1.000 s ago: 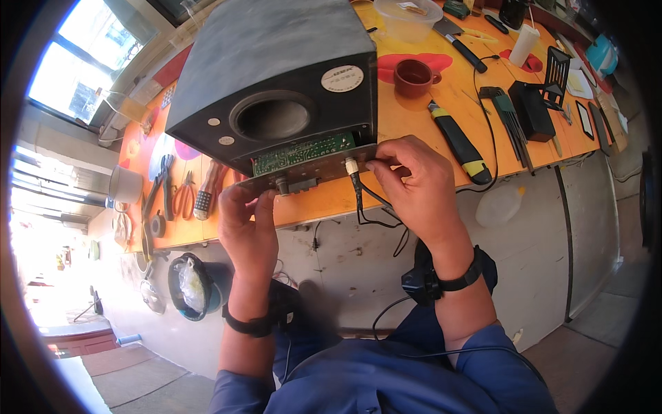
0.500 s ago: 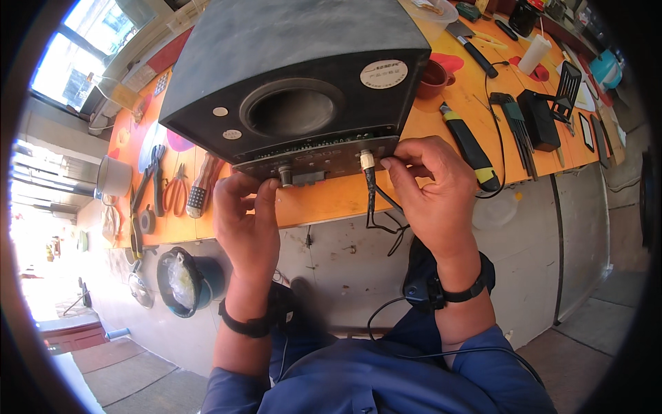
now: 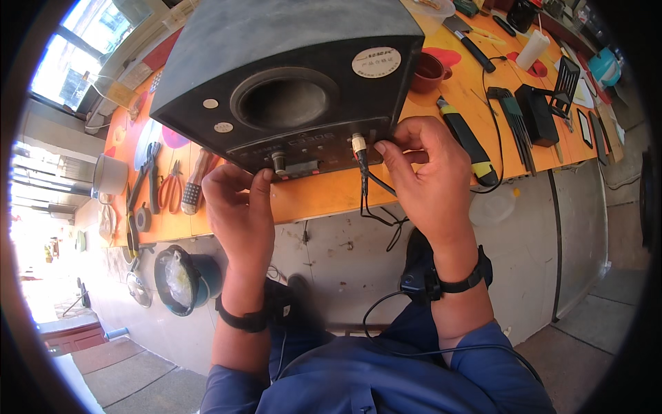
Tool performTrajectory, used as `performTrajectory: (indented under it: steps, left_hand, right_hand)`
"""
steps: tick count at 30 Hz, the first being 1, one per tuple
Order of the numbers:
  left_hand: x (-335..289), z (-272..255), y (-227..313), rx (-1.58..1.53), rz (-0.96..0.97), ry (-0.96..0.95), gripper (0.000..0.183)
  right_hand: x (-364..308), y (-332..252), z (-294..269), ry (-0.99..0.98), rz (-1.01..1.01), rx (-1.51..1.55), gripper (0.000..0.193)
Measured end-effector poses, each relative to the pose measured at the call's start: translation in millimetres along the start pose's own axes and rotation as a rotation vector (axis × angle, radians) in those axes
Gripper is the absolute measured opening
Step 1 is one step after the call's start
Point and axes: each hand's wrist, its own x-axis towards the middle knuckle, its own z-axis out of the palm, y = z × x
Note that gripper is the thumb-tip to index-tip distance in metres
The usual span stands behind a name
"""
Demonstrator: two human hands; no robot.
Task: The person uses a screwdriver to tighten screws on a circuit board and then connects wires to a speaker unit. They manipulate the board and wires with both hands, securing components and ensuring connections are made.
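Currently, both hands are apart from each other and pinched on the edges of one black panel (image 3: pixel 327 156), which lies along the lower part of a dark speaker box (image 3: pixel 296 34) on the orange bench (image 3: pixel 310 200). The left hand (image 3: pixel 239 210) grips the panel's lower left corner, its thumb just beside a small knob (image 3: pixel 278 163). The right hand (image 3: pixel 429 169) has thumb and fingers at the right end, next to a plug (image 3: pixel 358 145) whose black cord (image 3: pixel 365 183) hangs past the bench edge. Whether the panel sits fully flush, I cannot tell. Above it, the box has a round hole (image 3: pixel 285 99) and pale stickers. To the right stand a brown cup (image 3: pixel 427 73) and a black-and-yellow tool (image 3: pixel 463 138); to the left lie orange pliers (image 3: pixel 170 192) and a roll of tape (image 3: pixel 143 218). Below the bench, a bucket (image 3: pixel 209 272) holds a clear bag (image 3: pixel 178 281).
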Motion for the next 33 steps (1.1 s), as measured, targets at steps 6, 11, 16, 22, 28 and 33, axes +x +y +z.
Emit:
performTrajectory:
  steps: [6,11,16,22,28,33]
  left_hand:
    - [-0.9,-1.7,-0.2,-0.039,-0.008,-0.033,0.030]
    - [-4.8,-1.4,-3.9,-0.061,-0.009,-0.034,0.031]
    - [-6.6,-0.3,-10.8,-0.090,0.023,-0.036,0.032]
    - [-13.1,-2.2,-11.2,-0.101,-0.008,-0.086,0.038]
    - [-15.7,-1.4,-8.6,-0.145,-0.001,-0.062,0.045]
    - [-19.9,-3.1,-4.4,-0.146,-0.030,-0.077,0.047]
  right_hand:
    - [-1.9,-1.7,-2.1,-0.021,0.044,0.029,0.019]
    - [-3.8,-1.5,-2.6,-0.025,0.069,0.086,0.019]
    - [-6.4,-2.3,-5.2,-0.051,0.077,0.084,0.022]
    - [-8.7,-5.0,-6.6,-0.067,0.096,0.094,0.023]
    - [-9.8,-7.1,-5.9,-0.079,0.123,0.063,0.024]
    - [-10.6,-6.5,-6.6,-0.084,0.158,0.045,0.023]
